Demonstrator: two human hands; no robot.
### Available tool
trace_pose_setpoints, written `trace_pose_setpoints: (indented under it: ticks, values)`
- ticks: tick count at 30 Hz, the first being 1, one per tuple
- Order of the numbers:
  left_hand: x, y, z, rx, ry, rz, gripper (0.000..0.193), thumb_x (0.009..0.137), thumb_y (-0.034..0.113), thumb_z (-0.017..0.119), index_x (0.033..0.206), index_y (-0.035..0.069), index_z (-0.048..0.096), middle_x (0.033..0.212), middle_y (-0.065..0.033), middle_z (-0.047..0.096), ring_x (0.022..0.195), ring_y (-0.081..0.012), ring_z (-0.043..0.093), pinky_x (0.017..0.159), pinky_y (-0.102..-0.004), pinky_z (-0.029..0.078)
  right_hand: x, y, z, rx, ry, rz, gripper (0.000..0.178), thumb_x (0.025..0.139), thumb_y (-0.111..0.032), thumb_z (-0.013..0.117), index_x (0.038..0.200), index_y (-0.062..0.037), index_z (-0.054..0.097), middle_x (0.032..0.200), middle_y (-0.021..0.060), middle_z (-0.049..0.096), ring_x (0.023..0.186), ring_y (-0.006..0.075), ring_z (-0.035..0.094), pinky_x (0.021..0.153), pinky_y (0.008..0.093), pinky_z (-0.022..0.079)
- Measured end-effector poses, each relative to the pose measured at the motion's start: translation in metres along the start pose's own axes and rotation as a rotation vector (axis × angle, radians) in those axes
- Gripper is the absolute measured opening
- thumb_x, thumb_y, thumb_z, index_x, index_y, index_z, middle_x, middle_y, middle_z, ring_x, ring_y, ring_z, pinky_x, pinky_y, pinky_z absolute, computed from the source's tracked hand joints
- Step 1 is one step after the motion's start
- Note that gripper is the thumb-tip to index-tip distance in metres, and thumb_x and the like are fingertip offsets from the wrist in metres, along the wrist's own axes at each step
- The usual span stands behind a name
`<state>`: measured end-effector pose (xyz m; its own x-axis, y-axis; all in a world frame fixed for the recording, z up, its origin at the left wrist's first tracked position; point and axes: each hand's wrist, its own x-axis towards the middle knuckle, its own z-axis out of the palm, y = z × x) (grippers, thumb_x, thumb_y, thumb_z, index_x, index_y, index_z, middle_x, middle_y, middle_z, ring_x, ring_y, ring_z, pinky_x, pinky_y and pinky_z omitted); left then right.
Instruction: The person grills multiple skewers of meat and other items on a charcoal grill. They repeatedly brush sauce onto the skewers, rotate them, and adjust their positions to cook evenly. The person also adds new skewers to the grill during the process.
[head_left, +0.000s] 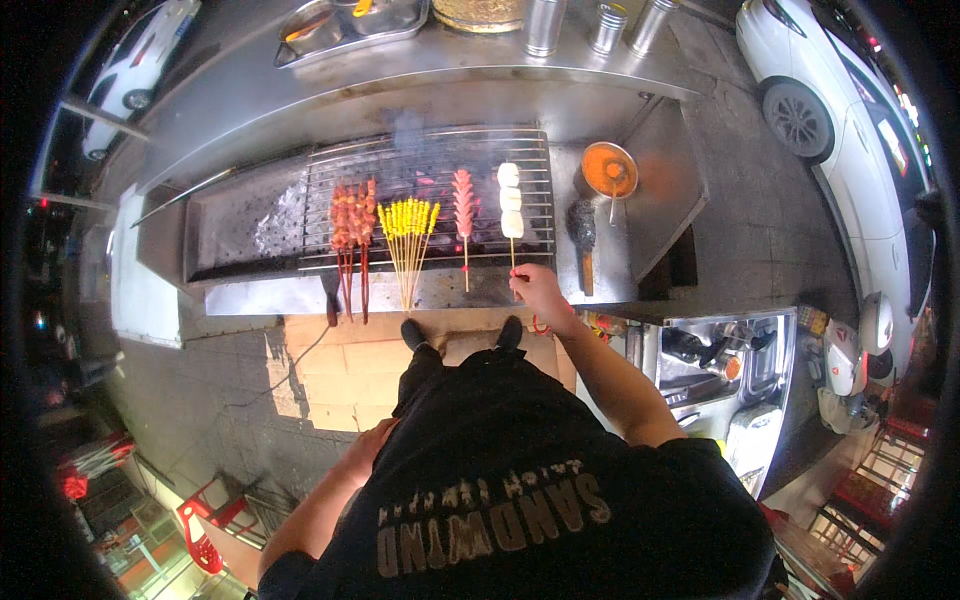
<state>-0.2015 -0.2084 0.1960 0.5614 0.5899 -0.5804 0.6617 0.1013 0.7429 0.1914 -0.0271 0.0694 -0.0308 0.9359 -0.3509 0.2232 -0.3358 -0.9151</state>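
Observation:
My right hand [540,291] is closed on the lower end of a wooden skewer threaded with several white pieces [511,200], which lie on the right part of the grill grate [545,180]. To its left is a skewer with a scored pink sausage [463,205]. Farther left lie a fan of thin skewers with yellow pieces [408,217] and a bunch of reddish meat skewers [352,215]. Smoke rises behind them. My left hand [375,442] rests against my side at the hip, its fingers mostly hidden.
Right of the grate sit a bowl of orange sauce [610,170] with a spoon and a dark-bristled brush [585,245]. Metal shakers [545,28] and a tray [400,25] stand on the back shelf. A steel side station [785,345] is at right; cardboard [340,370] lies underfoot.

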Motion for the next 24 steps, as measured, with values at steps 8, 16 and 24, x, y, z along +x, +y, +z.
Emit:
trace_pose_setpoints:
  ticks: [8,16,24]
  values:
    - [0.075,-0.004,-0.045,0.147,0.413,-0.189,0.077,0.076,0.027,0.073,0.136,0.0,0.035,0.127,-0.0213,0.051,0.11,-0.0327,0.055,0.094,-0.0392,0.044,0.0,0.021,0.003,0.175,-0.025,0.153,0.03,0.083,-0.028,0.066,0.091,0.0013,0.065,0.067,0.0077,0.066,0.058,0.0128,0.063,0.05,0.0282,0.048]
    - [0.256,0.026,-0.053,0.136,0.98,-0.661,0.108,0.065,0.031,0.081,0.141,-0.006,0.014,0.13,-0.0261,0.041,0.115,-0.0381,0.048,0.099,-0.0404,0.041,-0.059,0.088,-0.039,0.013,-0.093,0.192,0.03,0.086,-0.028,0.058,0.089,0.0007,0.064,0.072,0.0081,0.063,0.061,0.0138,0.061,0.056,0.0283,0.048]
    - [0.293,0.012,-0.06,0.323,0.872,-0.817,0.061,0.089,0.01,0.048,0.14,-0.006,0.019,0.121,-0.0213,0.049,0.102,-0.0301,0.061,0.083,-0.0339,0.053,-0.095,0.104,-0.04,0.29,0.022,0.326,0.016,0.085,-0.011,0.063,0.095,0.0016,0.064,0.077,0.0067,0.063,0.062,0.0133,0.059,0.055,0.0271,0.048]
